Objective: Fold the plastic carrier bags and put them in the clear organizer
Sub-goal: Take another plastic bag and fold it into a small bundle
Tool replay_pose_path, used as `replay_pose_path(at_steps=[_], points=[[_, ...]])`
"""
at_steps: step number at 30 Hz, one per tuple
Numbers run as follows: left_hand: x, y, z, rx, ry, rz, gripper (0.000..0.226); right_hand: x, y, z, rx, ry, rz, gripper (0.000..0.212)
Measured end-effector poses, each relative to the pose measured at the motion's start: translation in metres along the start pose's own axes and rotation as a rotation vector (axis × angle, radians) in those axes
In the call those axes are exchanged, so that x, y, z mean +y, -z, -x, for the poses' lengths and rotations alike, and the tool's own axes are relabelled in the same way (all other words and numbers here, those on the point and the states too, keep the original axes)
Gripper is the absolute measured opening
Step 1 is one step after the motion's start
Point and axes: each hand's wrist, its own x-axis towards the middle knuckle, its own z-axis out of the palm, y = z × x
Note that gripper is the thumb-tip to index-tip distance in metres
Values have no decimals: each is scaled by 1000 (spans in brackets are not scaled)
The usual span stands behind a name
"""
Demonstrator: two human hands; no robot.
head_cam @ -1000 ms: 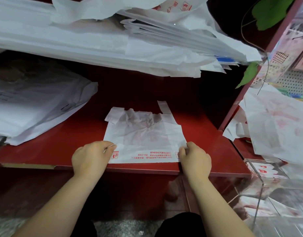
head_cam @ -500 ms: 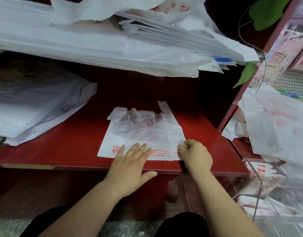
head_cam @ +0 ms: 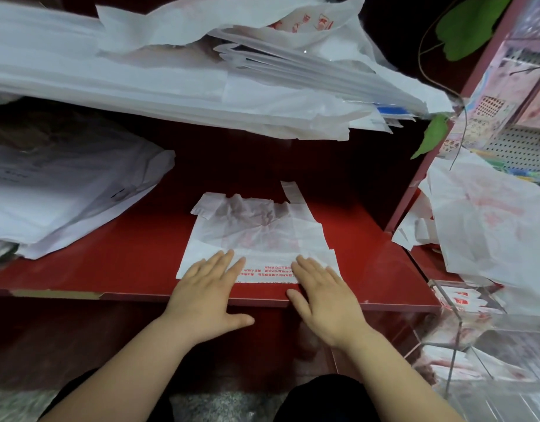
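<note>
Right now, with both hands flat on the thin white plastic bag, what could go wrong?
The thin white plastic bag lies at the front edge of the red shelf, so the flat left hand and right hand might slide it off. Its far end is crumpled, with one handle strip sticking out, so the fold may come out crooked.

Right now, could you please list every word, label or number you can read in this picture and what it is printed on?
On the carrier bag, red shelf: two lines of red print, too small to read.
On the bags piled above: red stamps, blurred.
On the folded bags in the clear organizer: red marks, unreadable.
Nothing can be quoted.
</note>
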Motion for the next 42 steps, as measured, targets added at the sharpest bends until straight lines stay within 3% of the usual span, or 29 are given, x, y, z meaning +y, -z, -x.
replay_pose_path(at_steps=[1,3,6,8,10,13,16,18,19,24,29,33,39,42], points=[[-6,2,3,-6,19,7,97,10,3,3,-82,-57,3,122],[-20,4,8,7,51,-27,98,22,10,6,-170,-141,1,134],[-29,6,18,19,88,-62,95,27,18,7,-149,-165,-10,101],[-31,4,26,154,33,-120,102,24,16,7,-92,-194,-21,89],[-37,-7,29,314,-5,-136,94,12,11,9,117,-141,47,79],[-38,-17,36,470,-23,-97,71,-26,-4,16,377,129,27,53],[-35,-19,42,567,-65,-35,57,-62,-23,20,330,319,97,80],[-32,-19,43,642,-109,-11,31,-74,-29,16,284,302,121,98],[-29,-19,43,690,-132,14,20,-74,-30,13,290,286,117,95],[5,-30,41,809,-235,185,25,-51,-34,9,465,289,-26,22],[20,-40,27,731,-310,156,25,-21,-24,9,497,271,-230,19],[-7,-39,23,633,-249,121,57,4,-19,13,398,213,-428,12],[-63,7,34,476,-174,72,26,34,-17,22,302,94,-576,14],[-87,42,34,322,45,125,6,34,-12,23,296,68,-603,27]])
